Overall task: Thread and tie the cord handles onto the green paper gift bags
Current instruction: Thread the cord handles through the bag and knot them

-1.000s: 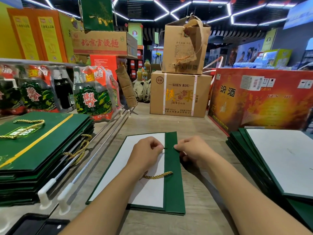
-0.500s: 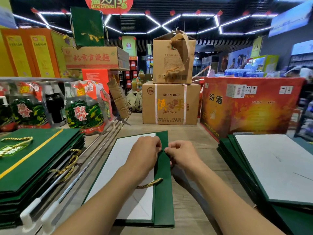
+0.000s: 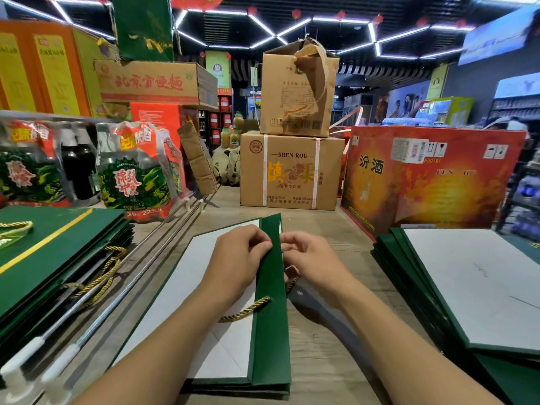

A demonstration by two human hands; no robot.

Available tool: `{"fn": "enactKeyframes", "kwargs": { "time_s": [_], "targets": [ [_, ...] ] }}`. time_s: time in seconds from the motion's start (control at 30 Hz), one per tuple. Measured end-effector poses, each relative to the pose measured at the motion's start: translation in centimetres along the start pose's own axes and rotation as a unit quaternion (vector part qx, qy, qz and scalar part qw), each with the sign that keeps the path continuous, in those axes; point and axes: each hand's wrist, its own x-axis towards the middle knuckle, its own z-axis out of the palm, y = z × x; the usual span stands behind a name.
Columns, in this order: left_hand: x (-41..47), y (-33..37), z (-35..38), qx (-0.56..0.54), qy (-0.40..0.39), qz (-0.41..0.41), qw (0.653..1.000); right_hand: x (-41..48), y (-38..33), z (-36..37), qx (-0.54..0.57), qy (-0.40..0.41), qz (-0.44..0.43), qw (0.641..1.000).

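Observation:
A flat green paper gift bag [image 3: 270, 340] lies on the wooden table in front of me, white inside face up, its green top fold running along the right. My left hand [image 3: 239, 258] pinches the upper part of that fold, lifting its edge. My right hand [image 3: 309, 258] sits just right of the fold with fingers curled, pinching the cord behind it; the cord end there is mostly hidden. A gold twisted cord [image 3: 245, 309] comes out of the fold's lower hole and runs under my left wrist.
A stack of green bags with gold cord handles [image 3: 58, 258] lies at the left, beside metal rods [image 3: 140, 270]. Another stack of flat bags [image 3: 467, 287] lies at the right. Cardboard boxes [image 3: 292, 171] and a red carton [image 3: 429, 179] stand behind.
The view shifted and my hands closed in on the bag. The green fold now stands lifted between them, and my right hand has slipped behind its edge.

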Motion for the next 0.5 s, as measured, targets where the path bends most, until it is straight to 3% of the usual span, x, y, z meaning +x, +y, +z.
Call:
{"fn": "enactKeyframes", "kwargs": {
  "time_s": [0.17,0.3,0.5],
  "targets": [
    [-0.18,-0.21,0.04,-0.028,-0.026,0.0,0.999,0.05,0.93,0.45,-0.053,0.05,-0.026,0.997],
    [-0.07,-0.4,0.1,-0.003,-0.047,-0.007,0.999,0.12,1.04,0.48,-0.078,0.044,-0.029,0.996],
    [-0.23,-0.57,0.11,0.027,-0.077,-0.008,0.997,-0.29,0.73,0.2,-0.017,0.027,0.017,0.999]
  ]
}}
